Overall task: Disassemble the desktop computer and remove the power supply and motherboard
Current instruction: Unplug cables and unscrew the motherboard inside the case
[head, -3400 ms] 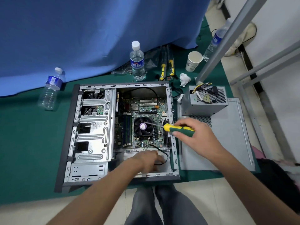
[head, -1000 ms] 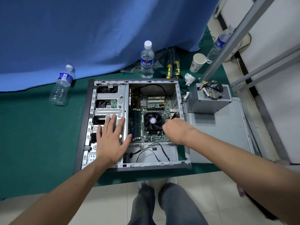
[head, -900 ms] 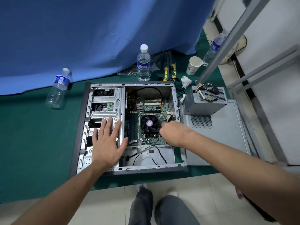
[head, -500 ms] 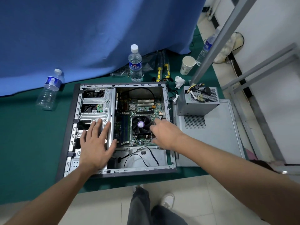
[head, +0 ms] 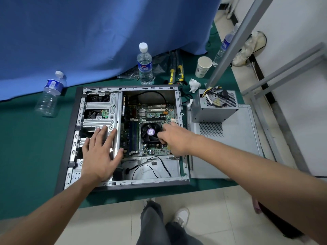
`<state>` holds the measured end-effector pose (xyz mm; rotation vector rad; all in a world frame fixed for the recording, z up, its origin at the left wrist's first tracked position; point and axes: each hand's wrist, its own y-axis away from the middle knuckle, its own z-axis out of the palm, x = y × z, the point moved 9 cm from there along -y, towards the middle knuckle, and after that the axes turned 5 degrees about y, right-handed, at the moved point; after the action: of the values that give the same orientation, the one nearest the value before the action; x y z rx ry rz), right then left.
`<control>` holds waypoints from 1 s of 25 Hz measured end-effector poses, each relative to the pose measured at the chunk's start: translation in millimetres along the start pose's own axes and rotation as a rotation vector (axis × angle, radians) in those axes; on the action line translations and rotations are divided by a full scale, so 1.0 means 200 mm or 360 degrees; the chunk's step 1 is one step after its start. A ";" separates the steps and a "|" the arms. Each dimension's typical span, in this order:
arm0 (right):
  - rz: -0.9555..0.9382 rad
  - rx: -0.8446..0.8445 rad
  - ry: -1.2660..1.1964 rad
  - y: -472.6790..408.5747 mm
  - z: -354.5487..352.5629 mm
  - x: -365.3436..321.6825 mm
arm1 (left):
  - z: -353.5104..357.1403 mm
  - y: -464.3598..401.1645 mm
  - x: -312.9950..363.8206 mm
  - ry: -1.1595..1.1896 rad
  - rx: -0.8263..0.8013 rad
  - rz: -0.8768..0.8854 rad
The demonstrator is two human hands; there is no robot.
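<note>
Since the earliest view, the left hand [head: 100, 154] has moved from the case floor onto the drive cage [head: 99, 112], and the right hand [head: 174, 138] no longer shows the yellow-green screwdriver it held. Computer case [head: 70, 138] lies on its side on the green mat [head: 30, 147], open face up, long axis running from the viewer toward the blue curtain [head: 88, 32]. Motherboard [head: 152, 112] sits flat inside, right of the drive cage, its cooler fan [head: 150, 132] facing up. Left hand: palm down, fingers straight and spread, pressing flat on the cage, forearm entering from lower left. Right hand: reaching in from the right, fingers curled down beside the fan; whether they grip anything cannot be told. Power supply [head: 212, 112] stands outside the case, on the detached side panel [head: 238, 138] to the right, its cable bundle on top. Upright water bottle [head: 145, 66], a second bottle [head: 50, 94] lying left, and a paper cup [head: 203, 66] rest on the mat.
</note>
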<state>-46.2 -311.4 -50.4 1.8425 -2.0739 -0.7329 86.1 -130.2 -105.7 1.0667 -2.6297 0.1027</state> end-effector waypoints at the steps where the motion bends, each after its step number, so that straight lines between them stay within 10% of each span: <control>1: 0.0117 -0.0010 0.0059 -0.01 0.00 0.04 | 0.00 0.00 0.00 -0.0003 0.0000 -0.0001; 25: -0.0012 0.0013 0.0511 -0.08 -0.04 0.00 | -0.02 0.01 0.01 0.0019 0.0002 -0.0013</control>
<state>-28.4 -313.5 -52.5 1.8336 -1.8672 -0.3978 84.6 -130.4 -101.9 1.0736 -2.6147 0.1085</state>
